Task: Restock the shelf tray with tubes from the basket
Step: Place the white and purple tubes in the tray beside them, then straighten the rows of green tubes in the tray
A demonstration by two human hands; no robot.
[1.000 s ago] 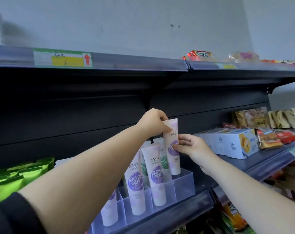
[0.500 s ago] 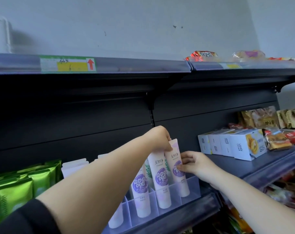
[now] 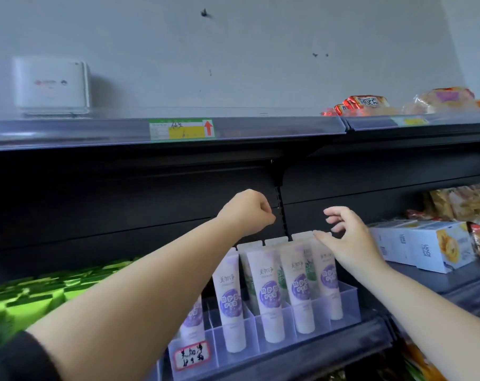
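now the tubes (image 3: 266, 292) stand cap-down in the clear shelf tray (image 3: 346, 301), one per slot so labels face out. left hand (image 3: 247, 213) hovers above them, curled on nothing; right hand (image 3: 348, 243), fingers spread, touches the rightmost tube's top, likely steadying it.

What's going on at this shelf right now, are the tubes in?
A person is restocking a clear shelf tray with white and purple tubes. Several tubes stand upright in its compartments. Neither hand holds one at this moment: the left hand hangs above the row with fingers curled, and the right hand is open, fingers loosely spread, next to the top of the rightmost tube. The basket is not in view.
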